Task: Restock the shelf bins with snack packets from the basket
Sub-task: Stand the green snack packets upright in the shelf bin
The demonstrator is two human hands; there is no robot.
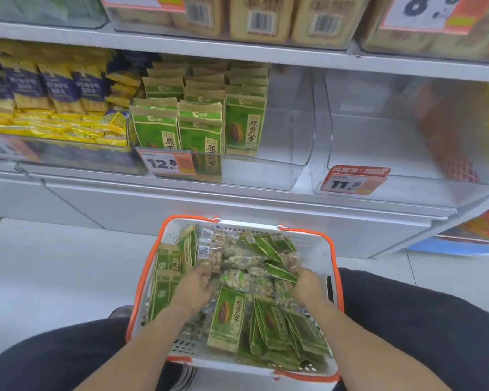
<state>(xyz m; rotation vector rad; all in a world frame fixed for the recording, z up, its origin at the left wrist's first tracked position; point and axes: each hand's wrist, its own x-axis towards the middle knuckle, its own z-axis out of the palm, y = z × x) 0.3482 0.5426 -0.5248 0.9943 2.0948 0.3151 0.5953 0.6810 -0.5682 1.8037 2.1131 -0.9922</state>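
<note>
Fingers of both my left hand [198, 280] and right hand [308, 283] dig among clear nut packets [237, 277] in the basket [311, 241]; grip unclear. Next, I'd lift some toward the empty bin [378, 142].

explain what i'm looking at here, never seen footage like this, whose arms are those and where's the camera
There is no machine here. The camera is worn on a person's head and looks forward and down, so the two arms reaching in from the bottom are that person's own. It is the only view.

Between their knees, a white basket with an orange rim sits on the floor, full of green packets and clear bags of nuts. Both hands are in the pile: the left hand and the right hand are digging among the packets, but blur hides whether either grips one.

Ahead is a store shelf. One clear bin holds upright rows of the same green packets, with space at its right. The bin beside it, tagged 11.5, looks empty.
</note>
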